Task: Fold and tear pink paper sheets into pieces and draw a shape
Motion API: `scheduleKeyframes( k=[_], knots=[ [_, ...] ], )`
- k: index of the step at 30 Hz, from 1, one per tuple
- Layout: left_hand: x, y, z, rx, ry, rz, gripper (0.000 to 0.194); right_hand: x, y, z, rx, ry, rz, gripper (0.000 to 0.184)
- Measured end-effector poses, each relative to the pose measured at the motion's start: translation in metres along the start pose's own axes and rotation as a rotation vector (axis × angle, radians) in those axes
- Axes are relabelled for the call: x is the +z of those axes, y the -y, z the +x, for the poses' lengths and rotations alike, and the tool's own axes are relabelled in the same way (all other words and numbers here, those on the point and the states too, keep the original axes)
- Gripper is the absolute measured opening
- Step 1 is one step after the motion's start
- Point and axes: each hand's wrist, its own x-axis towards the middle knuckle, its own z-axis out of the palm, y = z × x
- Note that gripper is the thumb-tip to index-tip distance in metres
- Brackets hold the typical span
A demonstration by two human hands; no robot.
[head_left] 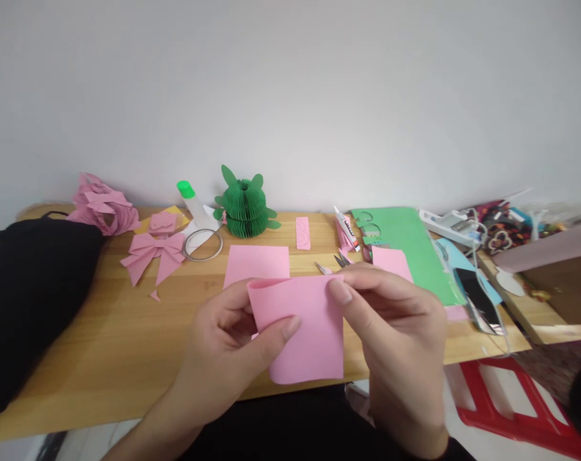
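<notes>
Both hands hold one pink paper sheet (310,333) above the near edge of the wooden table (127,339). My left hand (233,346) pinches its left side, thumb on the front face. My right hand (391,339) grips the upper right corner, fingers closed. The sheet's top edge is curled over. A second flat pink sheet (256,264) lies on the table just behind it. A smaller pink piece (391,261) rests by my right hand.
A green honeycomb paper figure (245,206), glue bottle (191,200), tape ring (203,245), pink paper bow (156,253) and crumpled pink paper (103,205) sit at the back. Scissors (336,261), a glue tube (347,229) and green paper (410,246) lie right. Black bag (26,294) left; red stool (511,397) right.
</notes>
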Motion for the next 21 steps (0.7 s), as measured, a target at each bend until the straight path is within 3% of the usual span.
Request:
scheduleKeyframes(
  k=[21],
  knots=[
    [0.0044,0.0035,-0.0030,0.025,-0.055,-0.079,0.011,-0.0009,0.0011,0.0001,0.002,0.000,-0.013,0.006]
  ],
)
